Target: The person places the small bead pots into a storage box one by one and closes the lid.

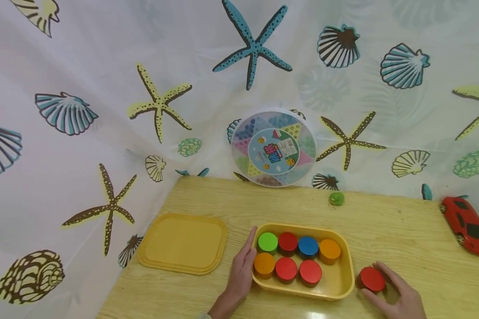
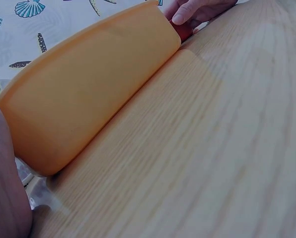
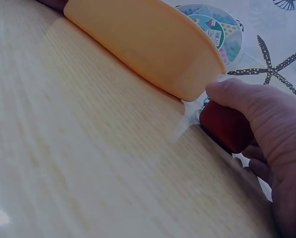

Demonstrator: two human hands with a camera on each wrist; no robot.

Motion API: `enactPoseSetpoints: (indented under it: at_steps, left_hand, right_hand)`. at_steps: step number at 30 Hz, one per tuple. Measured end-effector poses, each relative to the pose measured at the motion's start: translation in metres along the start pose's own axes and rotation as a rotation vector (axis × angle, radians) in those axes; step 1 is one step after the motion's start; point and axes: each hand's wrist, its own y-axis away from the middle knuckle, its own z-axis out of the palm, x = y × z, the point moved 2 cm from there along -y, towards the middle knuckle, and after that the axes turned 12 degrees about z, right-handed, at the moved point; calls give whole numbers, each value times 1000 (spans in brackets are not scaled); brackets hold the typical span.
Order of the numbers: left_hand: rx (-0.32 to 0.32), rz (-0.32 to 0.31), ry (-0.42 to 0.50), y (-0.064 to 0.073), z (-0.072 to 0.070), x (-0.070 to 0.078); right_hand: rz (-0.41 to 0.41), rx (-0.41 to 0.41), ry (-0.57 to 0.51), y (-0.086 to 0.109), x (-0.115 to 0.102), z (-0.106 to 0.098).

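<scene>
My left hand (image 1: 241, 270) rests along the left end of a yellow rectangular box (image 1: 299, 293), fingers straight against its outer wall. Inside the box, short cylinders stand in two rows: a green one (image 1: 268, 243), a blue one (image 1: 308, 246), two orange ones and three red ones. The front right corner of the box has bare floor. Just outside its right end, my right hand (image 1: 401, 294) pinches another short red cylinder (image 1: 372, 279) between thumb and fingers. In the right wrist view this red cylinder (image 3: 226, 126) is close over the table, beside the box's end.
A flat yellow lid (image 1: 182, 243) lies to the left of the box. Behind the box, a round printed board (image 1: 273, 148) leans on the shell-patterned cloth (image 1: 207, 40). A small green object (image 1: 336, 198) and a red toy car (image 1: 467, 226) stand towards the back right.
</scene>
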Motion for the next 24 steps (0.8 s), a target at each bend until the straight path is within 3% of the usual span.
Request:
enactPoseSetpoints:
  at_steps: [7, 15, 24]
  left_hand:
    - [-15, 23, 7, 0, 1, 2]
    - [-14, 0, 3, 0, 0, -2]
    - [-18, -11, 28, 1, 0, 0]
  right_hand:
    - [-9, 66, -14, 3, 1, -2]
    - [-53, 102, 1, 3, 2, -1]
    - [-43, 116, 3, 3, 2, -2]
